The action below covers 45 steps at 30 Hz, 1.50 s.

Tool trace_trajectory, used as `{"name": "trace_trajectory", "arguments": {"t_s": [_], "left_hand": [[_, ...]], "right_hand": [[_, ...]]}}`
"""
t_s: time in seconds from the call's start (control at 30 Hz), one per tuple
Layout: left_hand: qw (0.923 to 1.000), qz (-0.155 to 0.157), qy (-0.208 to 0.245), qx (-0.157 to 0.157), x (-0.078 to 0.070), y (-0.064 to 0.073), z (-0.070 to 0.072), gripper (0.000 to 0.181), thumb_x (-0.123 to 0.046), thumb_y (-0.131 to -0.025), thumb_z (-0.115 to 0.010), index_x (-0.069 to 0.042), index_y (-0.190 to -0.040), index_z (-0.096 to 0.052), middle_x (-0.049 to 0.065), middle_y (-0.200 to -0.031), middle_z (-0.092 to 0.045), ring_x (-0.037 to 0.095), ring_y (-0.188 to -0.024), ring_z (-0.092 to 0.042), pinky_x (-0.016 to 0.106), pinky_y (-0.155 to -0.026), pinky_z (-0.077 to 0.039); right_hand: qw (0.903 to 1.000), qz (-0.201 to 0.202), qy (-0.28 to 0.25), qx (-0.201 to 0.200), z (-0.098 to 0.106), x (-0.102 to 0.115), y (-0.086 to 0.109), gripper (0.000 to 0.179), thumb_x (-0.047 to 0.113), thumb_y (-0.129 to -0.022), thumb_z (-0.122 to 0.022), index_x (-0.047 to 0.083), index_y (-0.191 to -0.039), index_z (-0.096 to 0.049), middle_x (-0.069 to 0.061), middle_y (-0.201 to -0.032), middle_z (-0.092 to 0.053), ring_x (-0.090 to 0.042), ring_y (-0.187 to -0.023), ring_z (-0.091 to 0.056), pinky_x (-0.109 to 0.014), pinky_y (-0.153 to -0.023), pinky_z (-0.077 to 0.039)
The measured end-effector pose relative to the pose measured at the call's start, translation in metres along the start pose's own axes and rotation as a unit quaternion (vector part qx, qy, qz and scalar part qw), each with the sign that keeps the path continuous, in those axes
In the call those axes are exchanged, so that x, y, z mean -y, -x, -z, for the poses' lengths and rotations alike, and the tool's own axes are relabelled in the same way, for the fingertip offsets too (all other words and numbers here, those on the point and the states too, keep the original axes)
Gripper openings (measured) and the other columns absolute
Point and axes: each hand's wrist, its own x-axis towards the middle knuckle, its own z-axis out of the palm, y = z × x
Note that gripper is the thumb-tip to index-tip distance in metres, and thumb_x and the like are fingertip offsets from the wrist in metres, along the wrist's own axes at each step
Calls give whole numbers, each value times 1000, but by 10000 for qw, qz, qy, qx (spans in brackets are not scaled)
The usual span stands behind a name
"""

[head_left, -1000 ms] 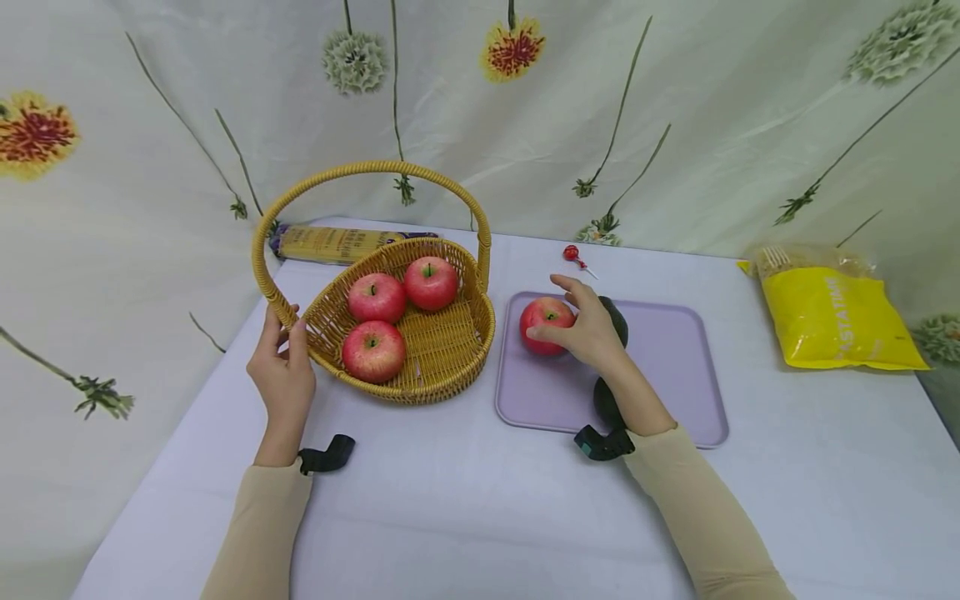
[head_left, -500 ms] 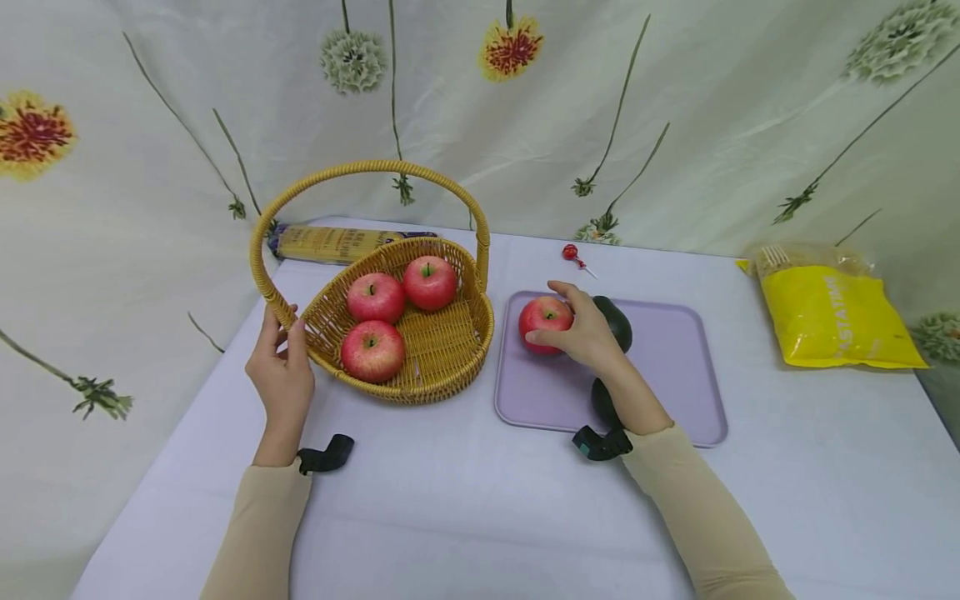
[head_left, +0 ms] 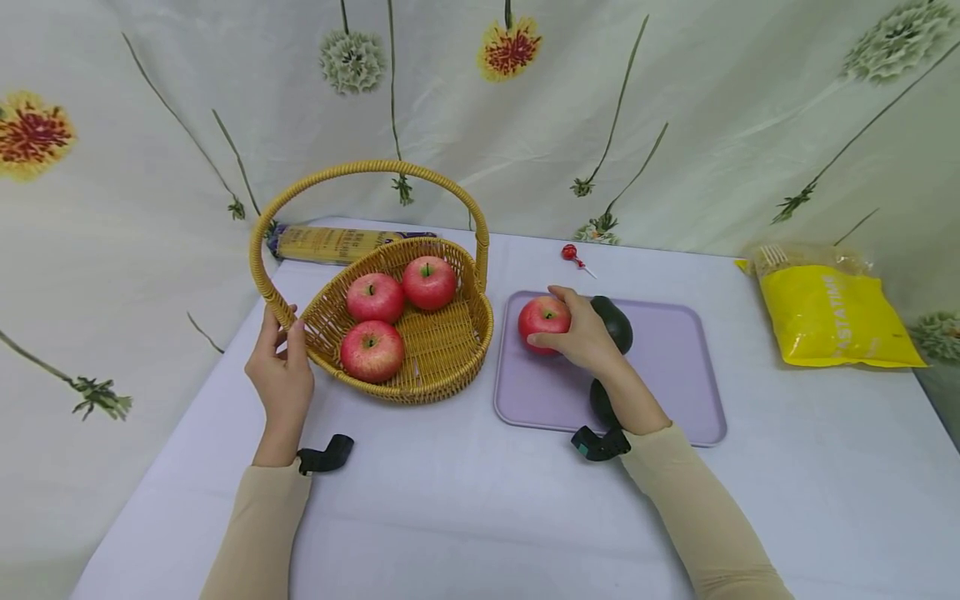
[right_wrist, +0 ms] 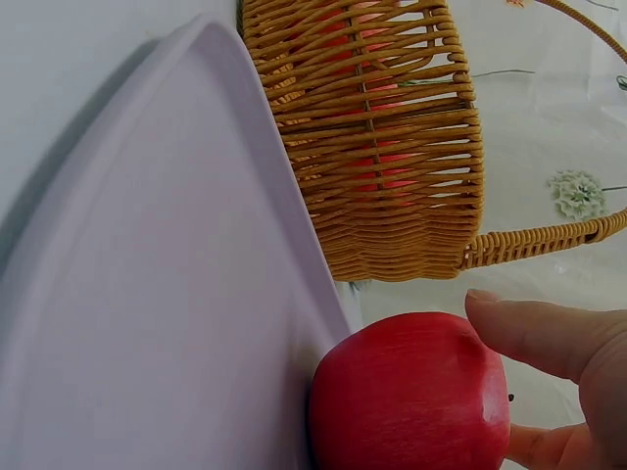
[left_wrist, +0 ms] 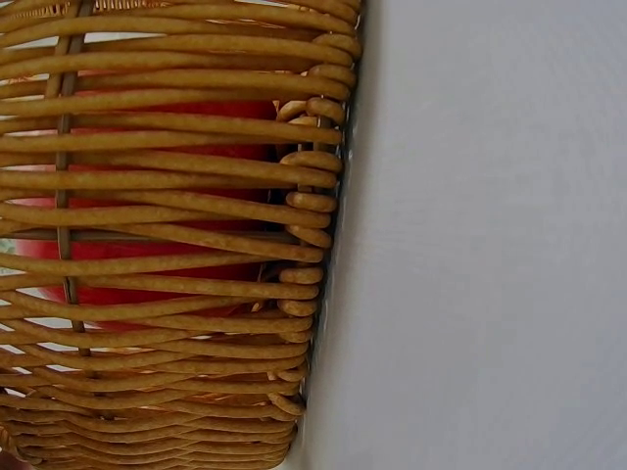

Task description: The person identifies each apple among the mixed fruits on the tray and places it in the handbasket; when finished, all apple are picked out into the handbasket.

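My left hand (head_left: 281,375) holds the left foot of the handle on a yellow-brown wicker basket (head_left: 450,346). Three red apples (head_left: 372,351) lie inside the basket; in the left wrist view red shows through its weave (left_wrist: 176,284). On a pale purple tray (head_left: 667,367) to the right, my right hand (head_left: 588,337) grips another red apple (head_left: 537,321) between thumb and fingers. The right wrist view has the thumb against the side of this apple (right_wrist: 411,401). Two dark green avocado-like fruits (head_left: 617,323) lie on the tray, partly hidden by the right hand and forearm.
Behind the basket lies a long yellow packet (head_left: 330,243). A red lollipop (head_left: 570,252) is beyond the tray. At the far right sits a yellow pasta bag (head_left: 832,317). A flower-printed cloth (head_left: 697,108) hangs along the back.
The fingers of my right hand have drawn in closer around the apple on the tray. My left hand and the basket have stayed in place.
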Motion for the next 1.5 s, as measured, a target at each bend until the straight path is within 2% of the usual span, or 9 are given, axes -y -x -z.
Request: {"name": "trace_trajectory", "arguments": {"t_s": [0.33, 0.77, 0.93, 1.13, 1.3, 1.4, 1.5], "left_hand": [[10000, 20, 34, 0, 0, 0, 1, 44, -22, -102, -50, -20, -146, -47, 4, -132, -63, -2, -102, -54, 5, -74, -42], [10000, -9, -12, -56, 3, -1, 0, 43, -23, -103, -49, -18, -145, -48, 4, -131, -64, -5, -99, -54, 4, -72, -42], [10000, 34, -67, -24, 4, -1, -1, 43, -21, -102, -50, -19, -145, -49, 3, -132, -64, -3, -101, -55, 5, -72, -42], [9999, 34, -120, -18, 6, -1, -2, 43, -20, -102, -51, -19, -145, -49, 3, -132, -64, 4, -103, -58, 3, -72, -42], [9999, 20, -109, -24, 6, -2, -2, 42, -21, -102, -50, -19, -144, -50, 3, -132, -64, 1, -102, -57, 3, -73, -42], [9999, 5, -111, -30, 6, -2, -2, 42, -24, -102, -49, -18, -144, -50, 3, -131, -64, 1, -101, -57, 3, -73, -42], [10000, -4, -83, -26, 7, -1, -2, 43, -24, -102, -49, -15, -145, -49, 4, -131, -64, 7, -103, -59, 3, -73, -42]], "right_hand": [[9997, -197, 134, 103, 1, -1, 1, 80, 22, -83, -75, 9, -149, -33, -17, -144, -45, -34, -129, -43, -53, -105, -43], [9994, -83, 323, -5, 0, -1, 0, 78, 25, -84, -75, 8, -149, -35, -16, -144, -48, -33, -128, -45, -53, -104, -44], [9991, -125, 394, 15, 2, 2, 3, 78, 30, -84, -74, 11, -149, -36, -15, -143, -49, -33, -127, -46, -54, -102, -44], [9996, 7, 268, -10, 15, 10, 10, 79, 29, -83, -75, 12, -149, -36, -14, -143, -49, -33, -127, -46, -54, -98, -48], [9997, 216, 1, -74, 30, 19, 17, 78, 25, -83, -76, 11, -149, -36, -14, -143, -48, -34, -127, -46, -53, -96, -50], [9993, 337, -70, -168, 37, 25, 24, 78, 25, -83, -77, 13, -149, -37, -13, -142, -48, -33, -122, -49, -50, -92, -52], [9986, 466, -66, -246, 43, 29, 30, 78, 25, -82, -78, 17, -149, -38, -11, -140, -50, -31, -114, -52, -46, -86, -54]]}}
